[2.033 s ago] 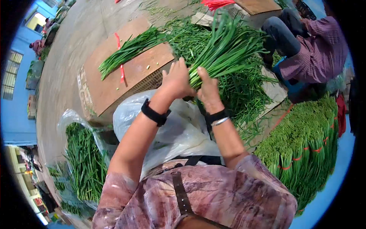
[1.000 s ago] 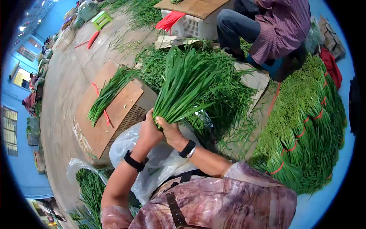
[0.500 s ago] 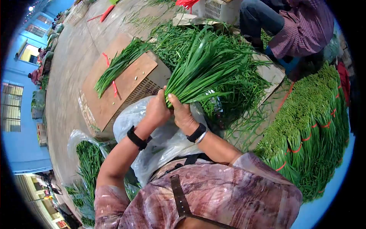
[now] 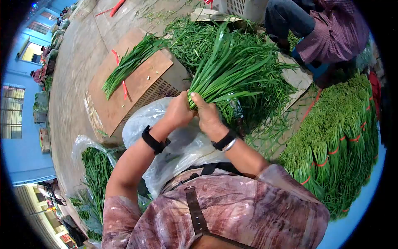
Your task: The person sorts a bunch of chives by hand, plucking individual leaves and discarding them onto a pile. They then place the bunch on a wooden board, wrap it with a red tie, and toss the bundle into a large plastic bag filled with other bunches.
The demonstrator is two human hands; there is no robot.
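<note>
A bunch of garlic chives (image 4: 224,72) fans out away from me, its stem ends gathered in my hands. My left hand (image 4: 179,111) is closed round the stems from the left. From the right, my right hand (image 4: 208,117) grips the same stems, its thumb laid along them. Beyond the bunch lies a heap of loose green leaves (image 4: 182,39). To the left, another bunch of chives (image 4: 128,68) rests on a brown board (image 4: 143,85) across a red tie (image 4: 124,89). Clear plastic sheeting (image 4: 166,137) covers my lap.
Tied bundles with budded tops (image 4: 331,137) are stacked at the right. A person in a checked shirt (image 4: 331,37) sits at the upper right. A plastic bag of greens (image 4: 95,170) stands at the lower left. A pale crate (image 4: 244,9) is at the back.
Both hands have shifted a little to the right and away from me, carrying the chives. My grip on the stems stays closed.
</note>
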